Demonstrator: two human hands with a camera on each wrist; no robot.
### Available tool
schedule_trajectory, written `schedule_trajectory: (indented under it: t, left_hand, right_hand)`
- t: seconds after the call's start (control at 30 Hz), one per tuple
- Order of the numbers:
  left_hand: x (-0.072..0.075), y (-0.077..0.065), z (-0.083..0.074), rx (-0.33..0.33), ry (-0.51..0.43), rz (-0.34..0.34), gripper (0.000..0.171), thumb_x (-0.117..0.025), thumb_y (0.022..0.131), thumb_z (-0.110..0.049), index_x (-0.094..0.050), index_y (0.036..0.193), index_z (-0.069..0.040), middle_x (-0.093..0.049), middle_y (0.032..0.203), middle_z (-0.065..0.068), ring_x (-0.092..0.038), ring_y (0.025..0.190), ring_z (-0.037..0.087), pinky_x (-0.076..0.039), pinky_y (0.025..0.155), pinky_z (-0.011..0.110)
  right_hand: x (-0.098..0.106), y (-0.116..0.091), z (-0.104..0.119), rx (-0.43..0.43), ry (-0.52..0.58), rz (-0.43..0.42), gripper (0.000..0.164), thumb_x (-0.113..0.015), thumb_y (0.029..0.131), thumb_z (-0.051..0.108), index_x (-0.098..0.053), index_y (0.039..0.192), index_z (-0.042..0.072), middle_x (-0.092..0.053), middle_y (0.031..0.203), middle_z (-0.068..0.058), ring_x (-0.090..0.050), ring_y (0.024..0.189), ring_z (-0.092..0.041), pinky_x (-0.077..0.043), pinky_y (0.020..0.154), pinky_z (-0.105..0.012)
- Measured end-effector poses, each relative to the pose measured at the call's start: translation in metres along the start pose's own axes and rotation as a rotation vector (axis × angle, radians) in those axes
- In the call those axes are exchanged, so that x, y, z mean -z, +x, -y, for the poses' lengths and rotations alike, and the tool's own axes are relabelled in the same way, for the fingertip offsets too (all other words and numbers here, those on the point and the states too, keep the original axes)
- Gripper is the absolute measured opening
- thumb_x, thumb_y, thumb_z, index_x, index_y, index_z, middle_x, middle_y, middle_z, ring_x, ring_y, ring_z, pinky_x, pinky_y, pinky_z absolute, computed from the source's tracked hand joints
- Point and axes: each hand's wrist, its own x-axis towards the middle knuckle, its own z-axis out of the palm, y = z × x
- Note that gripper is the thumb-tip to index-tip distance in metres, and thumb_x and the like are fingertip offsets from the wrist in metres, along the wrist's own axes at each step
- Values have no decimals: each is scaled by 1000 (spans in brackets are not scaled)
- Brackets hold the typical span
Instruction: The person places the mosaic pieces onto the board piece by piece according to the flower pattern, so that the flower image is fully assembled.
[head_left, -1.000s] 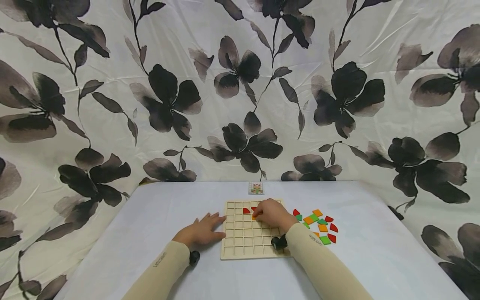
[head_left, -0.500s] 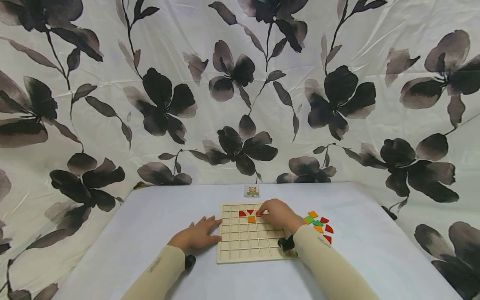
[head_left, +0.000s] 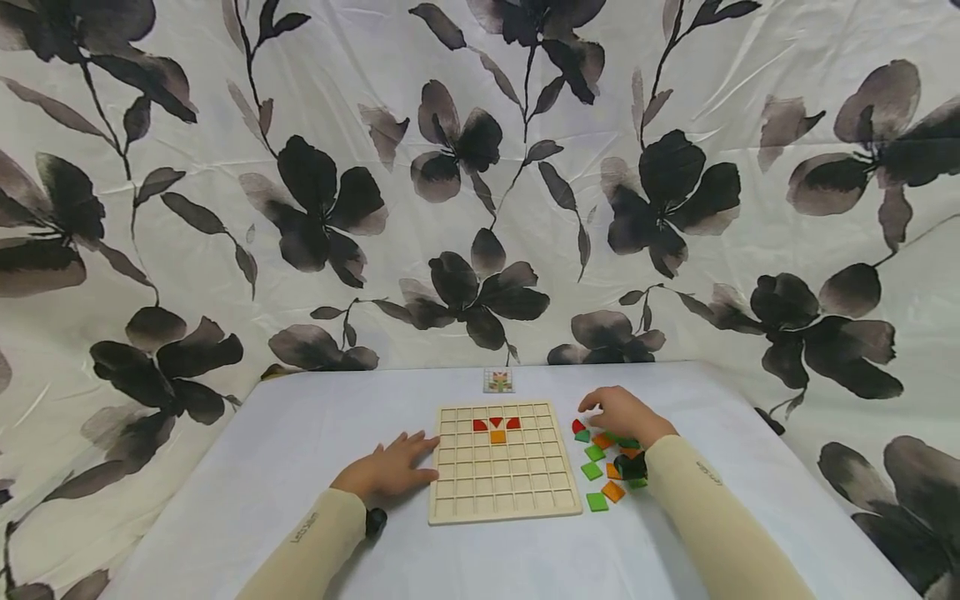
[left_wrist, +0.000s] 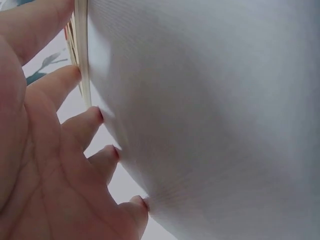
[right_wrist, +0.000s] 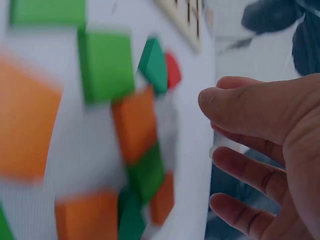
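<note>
A pale wooden grid board (head_left: 506,492) lies on the white table. In its upper rows sit several red pieces (head_left: 513,423), with one orange square (head_left: 498,437) below the middle one. My left hand (head_left: 388,468) rests beside the board, fingers spread and fingertips at its left edge; the left wrist view shows this hand (left_wrist: 65,150) against the rim. Over the loose pieces to the right hovers my right hand (head_left: 626,417), fingers relaxed and holding nothing. Its wrist view shows the thumb and fingers apart, near a red piece (right_wrist: 172,70) and a teal piece (right_wrist: 154,65).
Loose green squares (head_left: 597,502) and orange squares (head_left: 613,492) are scattered right of the board, some hidden under the right wrist. A small card with a coloured pattern (head_left: 498,381) stands behind the board. A floral cloth (head_left: 465,283) hangs behind the table.
My right hand has left a red piece in the grid, beside the other red ones, and moved right over the loose pieces. My left hand stays at the board's edge.
</note>
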Motion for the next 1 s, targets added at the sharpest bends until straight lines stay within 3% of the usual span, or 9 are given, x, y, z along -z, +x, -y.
schedule_trajectory:
  t: [0.23, 0.43, 0.77, 1.0]
  left_hand:
    - [-1, 0, 2, 5, -1, 8, 69, -56, 91, -54, -37, 150, -23, -30, 158, 12, -20, 147, 42, -14, 111, 71]
    - [0, -1, 0, 5, 5, 5, 69, -56, 92, -53, -37, 150, -23, -30, 158, 12, -20, 147, 42, -14, 112, 70]
    - [3, -4, -4, 0, -12, 1, 67, -58, 92, -50, -39, 150, -21, -31, 158, 13, -20, 147, 42, -14, 112, 71]
    - [1, -4, -3, 1, -19, -5, 67, -58, 92, -50, -39, 149, -21, -31, 158, 12, -20, 147, 42, -14, 112, 70]
  right_hand:
    - [2, -10, -28, -129, 25, 36, 26, -62, 90, 6, -71, 113, 14, -67, 120, -8, -56, 106, -25, -45, 102, -51]
    - [0, -17, -37, -185, 19, 53, 32, -59, 86, -3, -71, 114, 9, -66, 120, -11, -55, 101, -25, -45, 101, -52]
    - [0, -18, -41, -189, -14, 34, 30, -64, 87, 5, -68, 117, 5, -67, 117, -11, -57, 103, -27, -46, 100, -52]
    - [-1, -11, -27, -171, 62, -13, 33, -71, 82, 13, -69, 114, 6, -66, 109, -8, -55, 93, -22, -50, 94, -47]
